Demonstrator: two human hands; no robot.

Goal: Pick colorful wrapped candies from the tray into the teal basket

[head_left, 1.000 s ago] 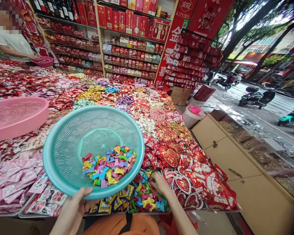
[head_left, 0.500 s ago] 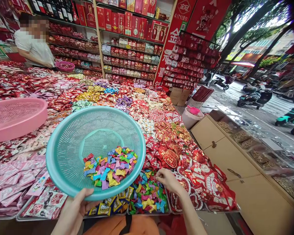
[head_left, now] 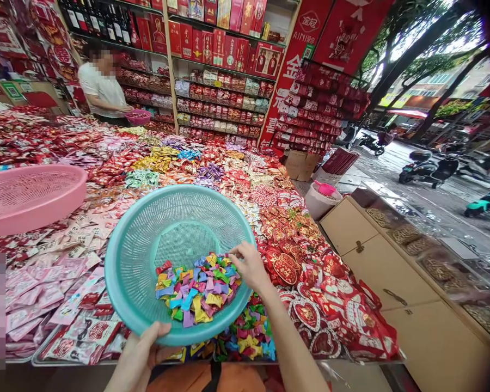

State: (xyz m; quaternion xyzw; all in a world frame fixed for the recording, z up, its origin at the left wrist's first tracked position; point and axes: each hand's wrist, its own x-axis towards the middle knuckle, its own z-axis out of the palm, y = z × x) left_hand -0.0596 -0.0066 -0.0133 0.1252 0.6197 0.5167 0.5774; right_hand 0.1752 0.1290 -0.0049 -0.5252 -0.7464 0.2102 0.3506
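Gripped the near rim of the teal basket (head_left: pixel 147 261) with the left hand (head_left: pixel 141 356), thumb over the edge, fingers hidden underneath. Reached over the far-right rim with the right hand (head_left: pixel 251 267), fingers pinched loosely together at the top of the heap of mixed wrapped candies (head_left: pixel 198 288); could not tell whether a piece was caught between the fingertips. Held the basket in the air, tilted toward the body, above the tray of loose colourful candies (head_left: pixel 249 337) at the counter's front edge. Lay just right of that: red heart-printed packets (head_left: pixel 310 316). Rested further left on the display: a pink basket (head_left: pixel 28 196). Stood at the far side: another person (head_left: pixel 102 87) with a small pink bowl (head_left: pixel 138 116).

Risked, with only one hand at the rim, a tip under the candy's weight and a spill over the near edge.
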